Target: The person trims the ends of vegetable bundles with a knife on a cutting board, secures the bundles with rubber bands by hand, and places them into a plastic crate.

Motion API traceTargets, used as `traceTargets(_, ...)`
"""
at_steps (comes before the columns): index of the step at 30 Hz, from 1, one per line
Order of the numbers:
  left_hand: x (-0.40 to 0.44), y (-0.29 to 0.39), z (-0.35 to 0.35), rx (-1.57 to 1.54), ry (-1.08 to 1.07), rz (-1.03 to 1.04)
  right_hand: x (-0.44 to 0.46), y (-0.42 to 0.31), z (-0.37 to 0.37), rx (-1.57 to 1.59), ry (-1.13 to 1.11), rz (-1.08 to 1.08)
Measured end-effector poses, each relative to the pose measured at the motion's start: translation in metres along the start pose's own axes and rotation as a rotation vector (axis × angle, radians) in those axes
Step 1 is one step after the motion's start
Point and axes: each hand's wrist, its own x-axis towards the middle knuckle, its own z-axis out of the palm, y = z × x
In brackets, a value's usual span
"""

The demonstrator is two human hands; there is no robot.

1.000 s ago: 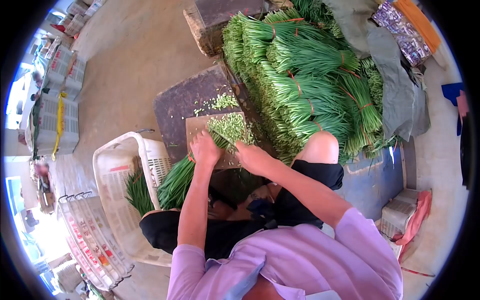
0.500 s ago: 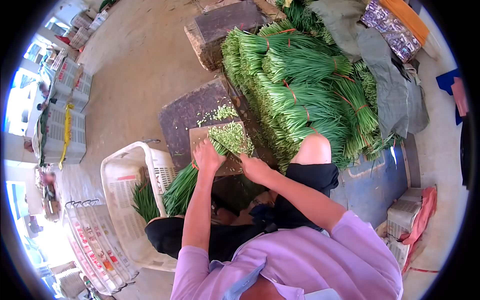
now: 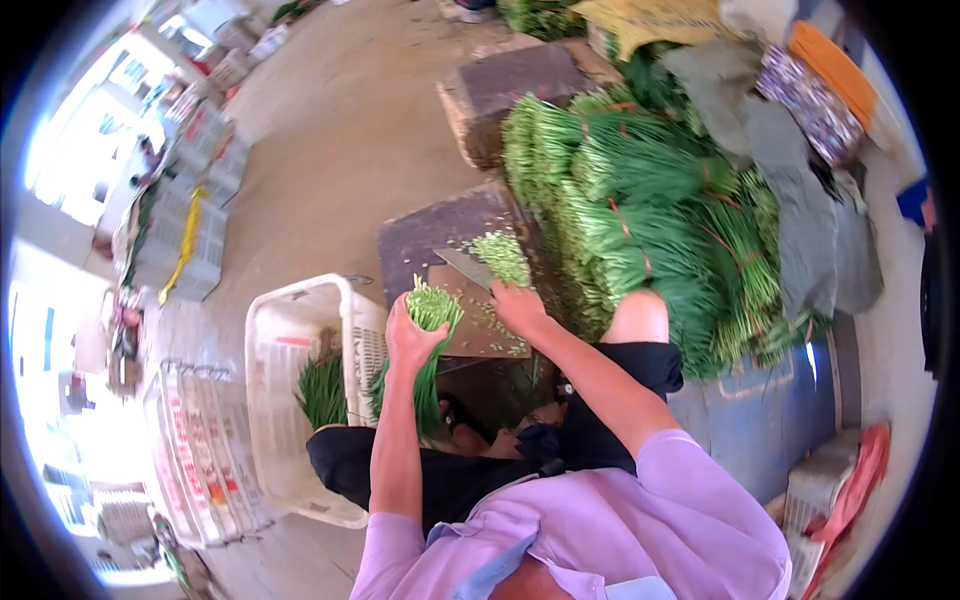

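Observation:
My left hand [image 3: 408,338] is wrapped round a bundle of long green stalks [image 3: 433,308], its pale cut ends facing up and the green length hanging down beside the basket. My right hand [image 3: 517,308] grips a knife [image 3: 466,267], its broad blade pointing up and left over the cutting board [image 3: 458,335]. The handle is mostly hidden in my fingers. Chopped pale-green pieces [image 3: 502,256] lie heaped beyond the blade, with loose bits scattered on the board. Under the board is a dark, worn block [image 3: 415,235].
A white plastic basket [image 3: 290,300] with green stalks inside stands at my left. To the right rises a large pile of tied green bundles [image 3: 640,220], partly covered by grey cloth [image 3: 800,210]. Another dark-topped block [image 3: 525,80] sits farther ahead. Stacked crates [image 3: 180,240] line the left.
My left hand has lifted the bundle off the board and shifted left, turning its cut ends upward. The knife has come away from the stalks, and its blade now shows. The camera view has shifted.

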Motion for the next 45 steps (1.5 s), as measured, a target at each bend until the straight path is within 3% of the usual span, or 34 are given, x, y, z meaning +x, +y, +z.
traceTargets(2, -0.013, -0.009, -0.032, -0.171, 0.167, 0.015, 0.004, 0.0, 0.019, -0.113, 0.277, -0.272)
traceTargets(3, -0.02, -0.008, -0.05, -0.237, 0.235, 0.068, 0.006, -0.015, 0.013, -0.11, 0.263, -0.33)
traceTargets(5, -0.037, 0.014, -0.09, -0.33, 0.34, 0.058, 0.001, -0.058, -0.028, 0.348, -0.102, -0.131)
traceTargets(7, -0.055, 0.027, -0.118, -0.395, 0.451, 0.123, -0.022, -0.098, -0.059, 1.164, -0.737, 0.268)
traceTargets(8, -0.065, 0.039, -0.129, -0.327, 0.531, 0.213, -0.021, -0.097, -0.048, 1.401, -1.186, 0.189)
traceTargets(10, -0.085, 0.06, -0.14, -0.268, 0.652, 0.421, -0.052, -0.136, -0.059, 1.612, -1.431, 0.025)
traceTargets(11, -0.094, 0.061, -0.138, -0.231, 0.703, 0.579, -0.056, -0.153, -0.066, 1.588, -1.446, 0.023)
traceTargets(13, -0.123, 0.07, -0.137, -0.12, 0.619, 0.624, -0.06, -0.173, -0.076, 2.086, -1.14, 0.235)
traceTargets(15, -0.155, 0.066, -0.125, -0.026, 0.586, 0.653, -0.056, -0.174, -0.076, 2.021, -1.094, 0.277)
traceTargets(17, -0.181, 0.047, -0.112, 0.101, 0.383, 0.119, -0.046, -0.165, -0.073, 1.882, -0.992, 0.353)
traceTargets(18, -0.188, 0.027, -0.103, -0.029, 0.393, 0.007, -0.04, -0.159, -0.069, 1.891, -0.972, 0.354)
traceTargets(20, -0.195, -0.029, -0.078, -0.872, 0.299, -0.384, -0.03, -0.148, -0.063, 1.659, -0.938, 0.126)
traceTargets(21, -0.19, -0.039, -0.082, -1.149, 0.249, -0.467, -0.029, -0.151, -0.069, 1.642, -0.985, 0.009)
traceTargets(22, -0.177, -0.046, -0.086, -1.425, 0.198, -0.547, -0.031, -0.151, -0.072, 1.634, -0.982, 0.022)
traceTargets(24, -0.149, -0.049, -0.081, -1.432, 0.141, -0.499, -0.034, -0.154, -0.076, 1.447, -0.854, 0.035)
traceTargets(26, -0.115, -0.048, -0.071, -1.645, -0.134, -0.362, -0.034, -0.149, -0.069, 1.381, -0.863, 0.009)
traceTargets(28, -0.089, -0.031, -0.061, -1.848, -0.161, -0.362, -0.04, -0.144, -0.066, 1.191, -0.803, -0.043)
traceTargets(33, -0.062, -0.035, -0.031, -2.063, -0.093, -0.466, -0.043, -0.126, -0.055, 0.782, -0.64, -0.241)
traceTargets(36, -0.065, -0.046, -0.012, -2.103, -0.011, -0.47, -0.043, -0.115, -0.057, 0.722, -0.515, -0.127)
traceTargets(37, -0.063, -0.051, -0.006, -2.065, 0.049, -0.476, -0.044, -0.115, -0.058, 0.615, -0.352, -0.119)
traceTargets(40, -0.067, -0.059, -0.002, -2.004, 0.167, -0.537, -0.044, -0.123, -0.057, 0.591, -0.226, -0.142)
traceTargets(42, -0.067, -0.06, -0.001, -1.952, 0.218, -0.483, -0.05, -0.138, -0.05, 0.555, -0.123, -0.204)
traceTargets(45, -0.068, -0.061, 0.002, -1.953, 0.246, -0.463, -0.054, -0.161, -0.041, 0.451, 0.003, -0.506)
